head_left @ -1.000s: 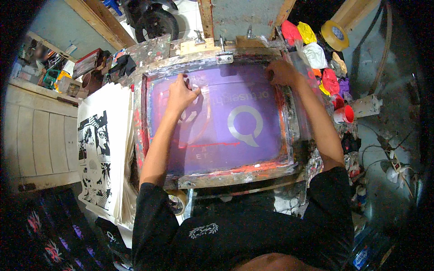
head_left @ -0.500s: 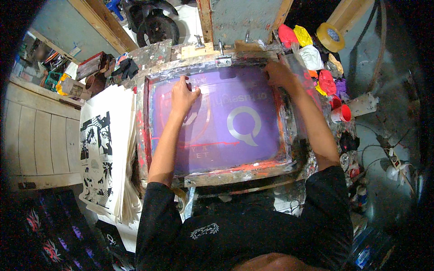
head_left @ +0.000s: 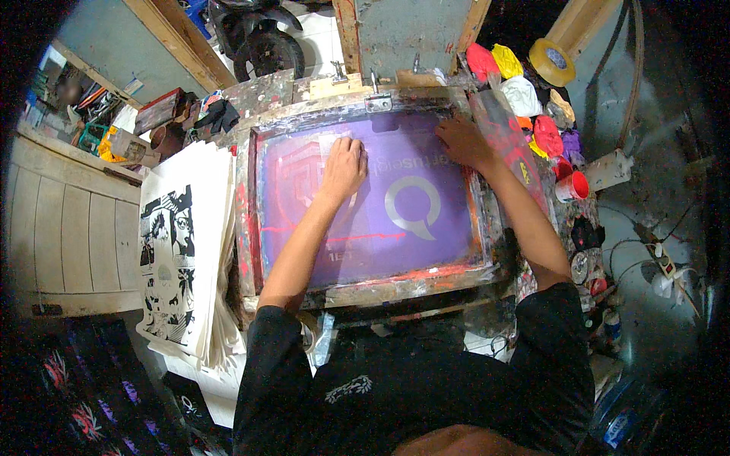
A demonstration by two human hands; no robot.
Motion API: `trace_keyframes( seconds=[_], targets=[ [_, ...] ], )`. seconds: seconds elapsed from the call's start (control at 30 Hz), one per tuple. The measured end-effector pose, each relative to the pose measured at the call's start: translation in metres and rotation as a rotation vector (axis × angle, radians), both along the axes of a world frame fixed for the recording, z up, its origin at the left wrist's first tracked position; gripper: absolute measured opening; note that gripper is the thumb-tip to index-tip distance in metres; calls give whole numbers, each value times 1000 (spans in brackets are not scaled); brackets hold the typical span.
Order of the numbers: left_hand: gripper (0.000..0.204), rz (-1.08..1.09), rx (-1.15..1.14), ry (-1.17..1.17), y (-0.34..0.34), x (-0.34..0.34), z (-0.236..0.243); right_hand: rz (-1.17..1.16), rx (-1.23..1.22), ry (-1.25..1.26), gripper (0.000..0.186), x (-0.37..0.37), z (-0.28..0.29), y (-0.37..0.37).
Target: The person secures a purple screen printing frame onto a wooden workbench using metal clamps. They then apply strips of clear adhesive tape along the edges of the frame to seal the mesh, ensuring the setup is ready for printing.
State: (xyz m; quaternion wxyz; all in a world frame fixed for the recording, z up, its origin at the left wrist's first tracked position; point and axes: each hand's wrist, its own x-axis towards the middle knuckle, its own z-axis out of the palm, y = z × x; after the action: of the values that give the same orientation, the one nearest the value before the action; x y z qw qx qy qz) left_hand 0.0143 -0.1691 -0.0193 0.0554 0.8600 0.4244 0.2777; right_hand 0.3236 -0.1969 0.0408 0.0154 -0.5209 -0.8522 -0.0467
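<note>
A purple printing screen (head_left: 450, 242) lies before me in a paint-stained wooden frame, with a pale round speech-bubble shape and faint lettering on its mesh. My left hand (head_left: 346, 169) rests on the mesh left of centre, fingers bent and close together; whatever lies under them is hidden. A pale translucent strip (head_left: 325, 143) shows on the mesh beside those fingers. Over the far right corner of the screen is my right hand (head_left: 465, 144), in shadow, its fingers apart and bent down to the mesh. A metal hinge clamp (head_left: 378, 103) sits on the far side of the frame.
To the left a stack of large paper sheets (head_left: 204, 251) carries black-and-white prints. Beyond the right corner stand a yellow tape roll (head_left: 551, 62), coloured bags (head_left: 522, 97) and a red-rimmed cup (head_left: 572, 187). A motorcycle wheel (head_left: 270, 55) shows at the back.
My left hand has moved right across the mesh, its fingers going from spread to bent together. My right hand has come slightly nearer and inward from the corner.
</note>
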Motion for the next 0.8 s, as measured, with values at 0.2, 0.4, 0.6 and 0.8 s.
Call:
trace_keyframes(
  seconds=[0.2, 0.4, 0.6, 0.8],
  targets=[
    [37, 238, 70, 26, 18, 0, -10, -41, 113, -41, 29, 14, -27, 11],
    [58, 160, 23, 196, 12, -14, -20, -144, 109, -68, 39, 2, -26, 0],
    [60, 260, -218, 261, 14, -35, -10, -283, 116, -222, 55, -11, 1, -34],
    [63, 416, -3, 340, -24, -121, 10, -264, 210, 12, 53, -75, 7, -94]
  ],
)
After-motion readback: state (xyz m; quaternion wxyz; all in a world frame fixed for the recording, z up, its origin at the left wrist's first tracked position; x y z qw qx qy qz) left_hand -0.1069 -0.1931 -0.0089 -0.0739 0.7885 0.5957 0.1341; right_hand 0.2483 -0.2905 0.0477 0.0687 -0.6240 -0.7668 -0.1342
